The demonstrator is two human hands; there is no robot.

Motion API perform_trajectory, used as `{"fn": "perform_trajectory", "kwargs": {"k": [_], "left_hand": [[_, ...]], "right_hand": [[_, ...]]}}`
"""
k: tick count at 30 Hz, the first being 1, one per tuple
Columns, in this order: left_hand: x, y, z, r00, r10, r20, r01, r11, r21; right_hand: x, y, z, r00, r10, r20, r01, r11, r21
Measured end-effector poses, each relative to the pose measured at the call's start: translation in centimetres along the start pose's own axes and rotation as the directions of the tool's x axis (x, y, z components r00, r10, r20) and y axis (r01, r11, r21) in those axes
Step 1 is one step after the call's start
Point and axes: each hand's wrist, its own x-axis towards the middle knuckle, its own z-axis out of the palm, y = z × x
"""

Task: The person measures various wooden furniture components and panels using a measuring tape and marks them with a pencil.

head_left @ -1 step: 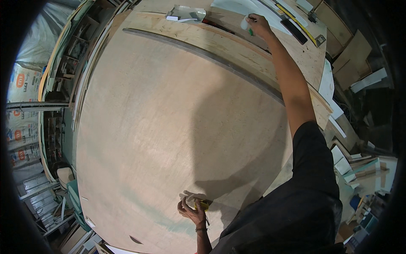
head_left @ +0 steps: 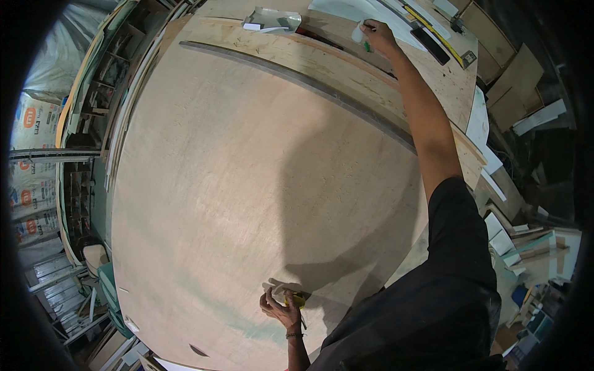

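Observation:
My right arm reaches across to the far side, where my right hand (head_left: 379,38) pinches a small whitish bottle (head_left: 357,33). A small green thing (head_left: 367,47) lies just below those fingers. Close to my body, my left hand (head_left: 281,311) has its fingers curled above a large plywood sheet (head_left: 210,161). A small yellow tool (head_left: 299,301) sits in that hand, partly hidden by the fingers; a thin dark piece hangs beside the wrist. My shadow falls over the right half of the sheet.
A long grey metal bar (head_left: 297,77) lies along the sheet's far edge. Beyond it are a crumpled silvery tray (head_left: 272,20), a black flat object (head_left: 430,46) and a yellow ruler or level (head_left: 433,34). Shelving (head_left: 80,191) stands left; offcuts (head_left: 538,247) pile up right.

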Motion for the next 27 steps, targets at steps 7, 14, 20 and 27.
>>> {"fn": "perform_trajectory", "kwargs": {"k": [7, 14, 20, 27], "left_hand": [[0.2, -0.4, 0.3, 1.0, -0.005, 0.018, 0.005, 1.0, -0.002], [-0.1, -0.9, 0.6, 0.998, -0.039, 0.045, 0.041, 0.998, -0.043], [-0.2, 0.1, 0.4, 0.998, -0.026, 0.061, 0.025, 1.0, 0.011], [-2.7, 0.7, 1.1, 0.993, 0.083, 0.08, -0.084, 0.996, 0.017]], "right_hand": [[0.4, 0.8, 1.6, 0.998, 0.061, -0.005, -0.061, 0.998, -0.007], [-0.7, 0.7, 3.5, 0.996, 0.038, 0.083, -0.028, 0.992, -0.122], [-2.3, 1.3, 1.8, 0.999, 0.046, 0.006, -0.044, 0.988, -0.15], [-17.3, -5.1, 1.2, 0.948, -0.192, -0.254, 0.151, 0.974, -0.171]]}}
